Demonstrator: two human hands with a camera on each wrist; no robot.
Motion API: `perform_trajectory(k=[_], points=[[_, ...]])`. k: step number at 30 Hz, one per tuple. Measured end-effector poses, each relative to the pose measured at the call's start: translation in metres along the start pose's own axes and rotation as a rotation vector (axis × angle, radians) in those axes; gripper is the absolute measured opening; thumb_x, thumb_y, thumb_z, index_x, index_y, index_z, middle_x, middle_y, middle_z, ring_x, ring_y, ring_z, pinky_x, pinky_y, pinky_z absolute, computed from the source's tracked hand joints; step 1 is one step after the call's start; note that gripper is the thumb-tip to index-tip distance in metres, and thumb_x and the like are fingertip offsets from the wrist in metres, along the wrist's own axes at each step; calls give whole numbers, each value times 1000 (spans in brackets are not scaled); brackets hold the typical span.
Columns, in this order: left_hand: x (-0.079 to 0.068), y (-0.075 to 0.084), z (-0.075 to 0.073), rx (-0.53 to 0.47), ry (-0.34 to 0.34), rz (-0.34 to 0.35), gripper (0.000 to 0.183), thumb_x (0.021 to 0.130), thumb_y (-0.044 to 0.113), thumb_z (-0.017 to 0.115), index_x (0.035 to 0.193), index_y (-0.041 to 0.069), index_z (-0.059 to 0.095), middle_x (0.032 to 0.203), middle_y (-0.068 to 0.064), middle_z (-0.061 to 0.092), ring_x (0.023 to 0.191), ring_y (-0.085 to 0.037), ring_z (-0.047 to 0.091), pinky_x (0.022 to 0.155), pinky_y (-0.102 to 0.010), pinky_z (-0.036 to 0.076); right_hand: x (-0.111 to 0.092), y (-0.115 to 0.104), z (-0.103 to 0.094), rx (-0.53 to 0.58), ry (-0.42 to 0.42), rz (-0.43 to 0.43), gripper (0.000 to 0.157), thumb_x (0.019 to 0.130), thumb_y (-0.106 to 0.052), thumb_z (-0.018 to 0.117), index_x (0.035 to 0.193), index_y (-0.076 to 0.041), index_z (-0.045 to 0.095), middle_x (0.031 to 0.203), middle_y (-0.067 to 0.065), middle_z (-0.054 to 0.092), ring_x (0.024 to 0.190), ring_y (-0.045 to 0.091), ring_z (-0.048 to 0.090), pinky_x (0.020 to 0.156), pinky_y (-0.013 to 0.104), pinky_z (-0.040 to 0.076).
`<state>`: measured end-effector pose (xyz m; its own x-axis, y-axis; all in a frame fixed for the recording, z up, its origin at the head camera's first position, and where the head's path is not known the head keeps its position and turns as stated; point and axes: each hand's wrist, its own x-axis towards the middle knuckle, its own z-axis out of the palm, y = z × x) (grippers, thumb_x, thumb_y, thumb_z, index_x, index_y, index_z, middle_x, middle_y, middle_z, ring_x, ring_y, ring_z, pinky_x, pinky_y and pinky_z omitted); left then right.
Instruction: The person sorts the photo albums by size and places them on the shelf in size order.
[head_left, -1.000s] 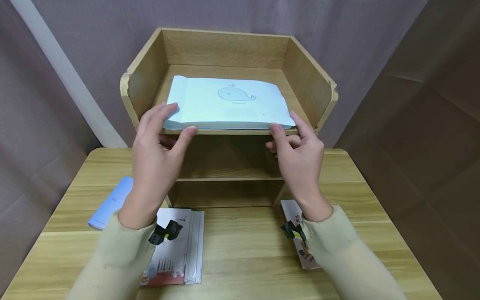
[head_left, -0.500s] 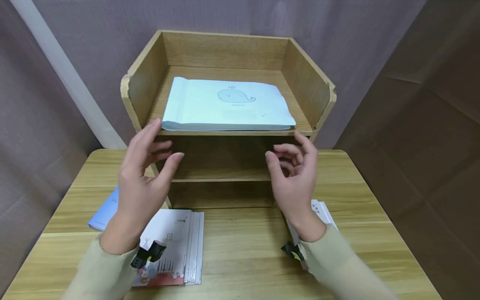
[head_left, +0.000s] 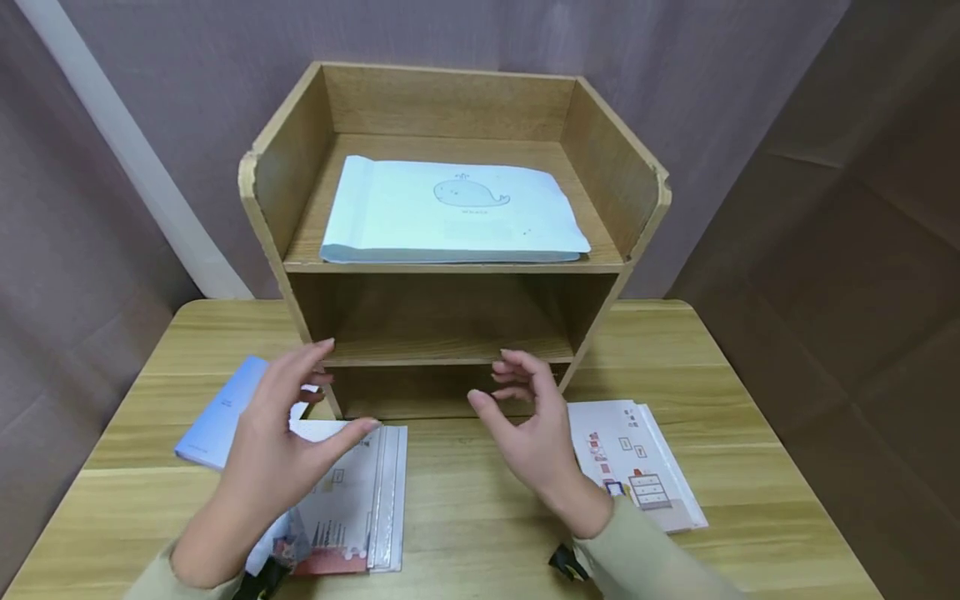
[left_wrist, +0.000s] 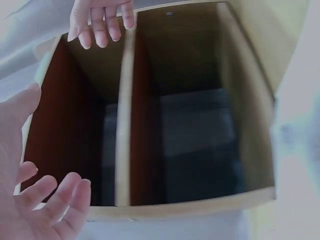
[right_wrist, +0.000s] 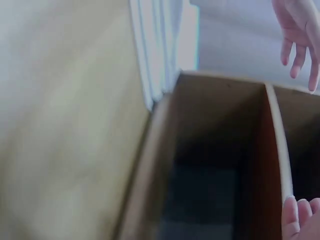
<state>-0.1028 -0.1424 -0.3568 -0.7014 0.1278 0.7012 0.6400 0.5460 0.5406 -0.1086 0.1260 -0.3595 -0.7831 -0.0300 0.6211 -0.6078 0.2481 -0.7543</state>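
A pale blue packet with a whale drawing point(head_left: 457, 208) lies flat on the top shelf of a small wooden shelf unit point(head_left: 450, 102). Below it, my left hand point(head_left: 277, 450) hovers over the stacked books on the left, its fingers loosely bent and thumb spread, holding nothing. My right hand point(head_left: 536, 437) is in the air in front of the lowest compartment, also with nothing in it, fingers relaxed and thumb apart. In the left wrist view the left hand point(left_wrist: 45, 200) is beside the unit's front edge, with the right hand point(left_wrist: 102, 20) across from it.
Left on the wooden table point(head_left: 465, 517) are a blue book point(head_left: 223, 408) and a stack of picture books point(head_left: 360, 500). More picture books point(head_left: 637, 467) lie at the right. Two lower compartments point(head_left: 450, 312) face forward under the packet. Grey curtain point(head_left: 450, 29) hangs behind.
Both hands have let go of the packet's front corners and moved down toward the table. The packet stays on the top shelf. The books at right are now more exposed.
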Motion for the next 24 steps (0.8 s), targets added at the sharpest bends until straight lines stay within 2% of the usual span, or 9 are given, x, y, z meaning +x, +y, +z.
perform_trajectory(k=[4, 7, 11, 14, 17, 24], points=[[-22, -9, -2, 94, -79, -104, 95, 60, 30, 93, 142, 14, 48, 129, -3, 53, 98, -14, 56, 78, -15, 48, -17, 6, 10, -19, -79, 128, 54, 80, 1, 77, 126, 5, 49, 112, 13, 58, 100, 24, 57, 80, 42, 54], [-36, -16, -3, 168, -129, -157, 97, 58, 41, 93, 140, 17, 49, 130, 0, 53, 99, -11, 54, 77, -18, 48, -28, 10, 17, -8, -132, 238, 57, 81, -6, 78, 129, -1, 48, 115, 9, 56, 102, 24, 56, 83, 42, 54], [-52, -25, -6, 255, -179, -249, 98, 57, 58, 87, 140, 20, 50, 130, 3, 53, 98, -13, 56, 73, -29, 51, -39, 19, 26, 51, -185, 458, 59, 82, -17, 79, 131, -6, 48, 119, 9, 55, 104, 26, 54, 86, 43, 53], [-60, -32, -7, 300, -202, -321, 105, 56, 66, 83, 141, 16, 48, 129, -2, 55, 97, -20, 59, 71, -42, 52, -49, 35, 33, 77, -227, 608, 64, 82, -31, 79, 133, -10, 47, 123, 12, 54, 107, 29, 54, 89, 42, 52], [-66, -39, -7, 337, -226, -378, 114, 54, 70, 81, 142, 8, 43, 126, -13, 56, 100, -28, 59, 71, -51, 51, -60, 51, 40, 93, -276, 710, 73, 81, -41, 77, 138, -9, 43, 127, 15, 53, 108, 27, 54, 90, 38, 51], [-73, -50, -8, 419, -307, -491, 131, 51, 79, 76, 143, -4, 34, 121, -27, 52, 108, -41, 50, 76, -62, 46, -66, 49, 50, 263, -317, 890, 84, 83, -37, 77, 142, 3, 33, 127, 21, 50, 110, 28, 55, 88, 37, 53]])
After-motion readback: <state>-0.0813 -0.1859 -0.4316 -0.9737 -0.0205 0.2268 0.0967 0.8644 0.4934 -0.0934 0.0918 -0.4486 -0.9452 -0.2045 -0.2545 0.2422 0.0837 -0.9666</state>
